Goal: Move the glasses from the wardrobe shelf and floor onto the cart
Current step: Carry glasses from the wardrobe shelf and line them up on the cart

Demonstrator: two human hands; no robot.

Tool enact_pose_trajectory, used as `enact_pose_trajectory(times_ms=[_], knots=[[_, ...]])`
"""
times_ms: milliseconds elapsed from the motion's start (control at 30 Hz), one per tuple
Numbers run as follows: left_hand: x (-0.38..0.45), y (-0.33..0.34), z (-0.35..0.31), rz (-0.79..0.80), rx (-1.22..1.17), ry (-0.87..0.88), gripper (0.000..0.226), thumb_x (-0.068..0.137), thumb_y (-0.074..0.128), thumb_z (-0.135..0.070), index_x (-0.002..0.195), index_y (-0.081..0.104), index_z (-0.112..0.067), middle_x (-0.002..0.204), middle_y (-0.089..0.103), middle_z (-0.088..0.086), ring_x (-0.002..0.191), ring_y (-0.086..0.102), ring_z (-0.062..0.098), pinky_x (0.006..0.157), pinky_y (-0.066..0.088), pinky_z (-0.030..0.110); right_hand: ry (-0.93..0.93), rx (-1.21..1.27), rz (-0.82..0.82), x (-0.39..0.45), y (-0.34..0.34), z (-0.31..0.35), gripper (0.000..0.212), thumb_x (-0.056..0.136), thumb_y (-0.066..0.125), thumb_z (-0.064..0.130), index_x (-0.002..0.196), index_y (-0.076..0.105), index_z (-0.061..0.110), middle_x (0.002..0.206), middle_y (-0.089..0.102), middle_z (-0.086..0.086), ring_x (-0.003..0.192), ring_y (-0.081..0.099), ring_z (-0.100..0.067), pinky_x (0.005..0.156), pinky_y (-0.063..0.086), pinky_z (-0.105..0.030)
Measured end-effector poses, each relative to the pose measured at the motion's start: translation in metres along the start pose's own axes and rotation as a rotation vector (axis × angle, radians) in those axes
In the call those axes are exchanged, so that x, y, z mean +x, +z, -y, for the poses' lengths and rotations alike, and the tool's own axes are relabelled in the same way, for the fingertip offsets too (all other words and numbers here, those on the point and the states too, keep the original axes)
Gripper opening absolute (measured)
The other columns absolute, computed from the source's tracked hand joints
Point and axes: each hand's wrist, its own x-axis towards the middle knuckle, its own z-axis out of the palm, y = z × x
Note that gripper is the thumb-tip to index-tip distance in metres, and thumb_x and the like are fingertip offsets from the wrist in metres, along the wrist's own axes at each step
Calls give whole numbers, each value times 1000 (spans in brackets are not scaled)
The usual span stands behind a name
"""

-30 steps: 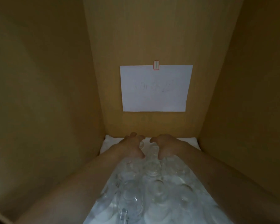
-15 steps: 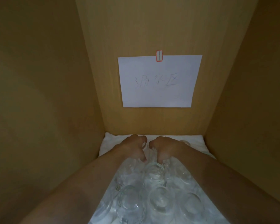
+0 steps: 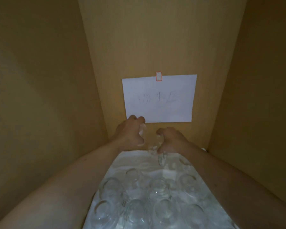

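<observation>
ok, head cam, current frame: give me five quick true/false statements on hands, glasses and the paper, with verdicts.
1. Both hands hold glass. True: the left hand grips a glass and the right hand grips glasses.
2. The hands rest on the white cloth. False: both are raised above the white cloth, in front of the back wall.
3. No glasses remain on the cloth. False: many standing glasses are still there.
4. A sheet of paper hangs on the back wall under a red-edged clip. True.
5. The paper is blank. False: it bears faint handwriting.
</observation>
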Motion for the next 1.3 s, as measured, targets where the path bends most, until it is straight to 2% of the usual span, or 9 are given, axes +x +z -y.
enact_pose_trajectory(times_ms=[133,300,400,633,767,933,1033,1133,1300], knots=[[-9,-28,-4,-246,-45,-29,76,59,84,-33,120,38,-38,117,40,-4,88,56,23,60,41,28,106,268,-277,-16,-27,4,78,54,94,33,126,64,28,118,66,6,109,64,-17,73,48,-22],[-32,-50,-20,-494,-324,-80,78,58,93,-30,117,43,-32,116,37,-8,83,50,11,76,47,29,312,1006,-546,-53,-49,15,71,50,101,28,113,68,23,113,66,6,96,69,-15,81,62,-38],[-49,-64,-34,-595,-540,-144,77,59,94,-30,113,40,-30,115,36,-7,78,45,-2,77,42,27,293,1328,-537,-81,-59,22,65,61,96,24,118,65,13,116,65,-5,97,70,-22,72,64,-45],[-90,-99,-61,-646,-761,-272,95,56,96,-31,133,40,-25,135,43,5,108,57,26,85,48,32,34,1786,-331,-147,-64,42,47,84,76,22,128,64,10,121,71,-15,110,70,-34,103,50,-55],[-124,-107,-73,-598,-823,-256,104,57,96,-31,144,41,-18,137,36,5,111,53,25,90,48,30,-81,1846,-273,-174,-60,60,53,84,77,33,131,64,12,126,69,-14,116,67,-32,106,48,-53],[-165,-114,-81,-585,-998,-126,83,68,90,-30,139,49,-25,132,40,-2,110,52,14,88,46,24,-25,1918,-337,-206,-52,83,53,77,85,27,124,67,9,115,73,-19,107,70,-37,93,55,-56],[-188,-119,-85,-554,-1120,-65,79,74,87,-27,141,47,-26,117,52,-18,92,55,-13,67,44,2,-50,1941,-347,-227,-45,95,45,81,81,31,119,71,10,112,74,-18,100,73,-35,93,55,-56],[-213,-122,-87,-534,-1190,-52,67,76,86,-30,130,48,-34,105,49,-30,80,50,-31,55,38,-5,-44,1920,-340,-252,-41,106,54,84,77,36,128,65,6,103,73,-11,85,66,-19,86,50,-36],[-246,-122,-96,-431,-1340,-64,78,71,89,-39,131,39,-40,116,53,-21,101,60,1,68,55,16,20,1781,-321,-294,-38,116,60,76,82,39,125,66,9,119,72,-18,103,72,-34,87,59,-44]])
